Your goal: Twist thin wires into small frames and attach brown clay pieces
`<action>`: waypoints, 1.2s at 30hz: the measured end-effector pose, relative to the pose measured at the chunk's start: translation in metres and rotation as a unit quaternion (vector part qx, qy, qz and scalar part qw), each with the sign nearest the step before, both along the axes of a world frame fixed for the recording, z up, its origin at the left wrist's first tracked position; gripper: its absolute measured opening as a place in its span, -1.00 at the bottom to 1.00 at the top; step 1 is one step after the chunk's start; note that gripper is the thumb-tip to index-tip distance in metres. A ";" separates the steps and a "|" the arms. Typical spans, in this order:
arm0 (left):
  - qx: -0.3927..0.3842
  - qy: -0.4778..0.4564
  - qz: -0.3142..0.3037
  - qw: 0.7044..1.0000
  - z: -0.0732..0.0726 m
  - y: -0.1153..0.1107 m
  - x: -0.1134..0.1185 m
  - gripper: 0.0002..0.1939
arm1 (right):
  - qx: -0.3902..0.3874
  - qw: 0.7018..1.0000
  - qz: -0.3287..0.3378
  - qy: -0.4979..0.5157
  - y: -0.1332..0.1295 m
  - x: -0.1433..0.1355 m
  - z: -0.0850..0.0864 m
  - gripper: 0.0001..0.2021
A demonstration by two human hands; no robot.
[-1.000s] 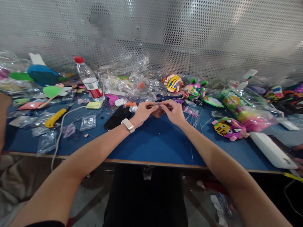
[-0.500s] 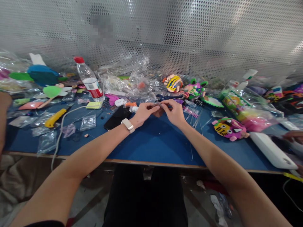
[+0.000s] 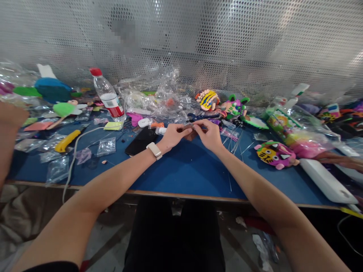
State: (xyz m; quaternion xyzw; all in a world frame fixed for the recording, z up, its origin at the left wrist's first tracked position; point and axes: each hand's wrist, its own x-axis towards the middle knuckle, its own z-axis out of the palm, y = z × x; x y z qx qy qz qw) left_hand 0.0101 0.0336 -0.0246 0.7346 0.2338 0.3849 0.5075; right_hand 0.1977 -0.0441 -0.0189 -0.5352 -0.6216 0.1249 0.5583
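My left hand (image 3: 174, 137), with a pale watch band (image 3: 154, 150) at the wrist, pinches a small brown piece (image 3: 190, 135) over the far middle of the blue table. From the other side my right hand (image 3: 210, 135) grips the same piece between thumb and fingers. It has a greyish, slightly shiny upper edge, but its kind is too small to make out. Just left of my left hand are a black flat object (image 3: 141, 141) and a small white tube (image 3: 161, 131). Thin clear sticks (image 3: 233, 145) lie beside my right hand.
A red-capped bottle (image 3: 109, 96) stands at the back left, near a yellow-handled cutter (image 3: 67, 141) and a white cable (image 3: 76, 149). Colourful clay animal faces (image 3: 275, 154) and a long white device (image 3: 328, 180) lie right. Other people's arms (image 3: 8, 132) reach in at both sides.
My hands stay almost in place on the brown piece. At the left edge another person's arm has come further into view; at the right edge another person's hand has moved up.
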 end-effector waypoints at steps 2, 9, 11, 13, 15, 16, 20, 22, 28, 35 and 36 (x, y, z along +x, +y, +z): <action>0.015 0.003 0.006 1.000 0.000 0.001 0.000 -0.54 | -0.004 1.000 0.013 0.007 0.001 0.001 -0.002 -0.77; 0.015 0.003 0.018 1.000 0.000 0.000 0.001 -0.54 | 0.000 0.998 0.043 0.052 0.010 0.003 -0.010 -0.67; 0.018 0.001 0.018 1.000 -0.001 0.001 0.001 -0.55 | 0.004 0.996 0.044 0.073 0.012 0.005 -0.011 -0.65; 0.027 0.001 0.027 0.999 -0.001 0.003 0.000 -0.55 | 0.001 0.994 0.057 0.095 0.013 0.006 -0.013 -0.62; 0.037 0.003 0.035 0.999 -0.001 0.005 -0.002 -0.55 | -0.014 0.990 0.077 0.114 0.014 0.006 -0.014 -0.57; 0.040 0.005 0.034 0.999 0.000 0.006 -0.003 -0.55 | -0.024 0.989 0.083 0.120 0.014 0.006 -0.015 -0.55; 0.022 -0.003 0.016 1.000 0.000 0.005 -0.002 -0.56 | -0.037 0.987 0.089 0.127 0.014 0.005 -0.016 -0.53; 0.008 -0.015 0.024 1.000 -0.001 0.003 0.000 -0.56 | -0.031 0.988 0.088 0.125 0.014 0.005 -0.015 -0.55; 0.037 -0.026 0.077 0.996 -0.003 0.009 0.001 -0.49 | -0.022 0.987 0.091 0.128 0.014 0.006 -0.014 -0.53; 0.075 -0.005 0.060 0.995 0.003 0.008 -0.002 -0.49 | -0.026 0.993 0.067 0.099 0.014 0.007 -0.013 -0.42; 0.076 -0.005 0.056 0.996 0.004 0.006 -0.002 -0.51 | -0.020 0.994 0.062 0.088 0.013 0.007 -0.013 -0.42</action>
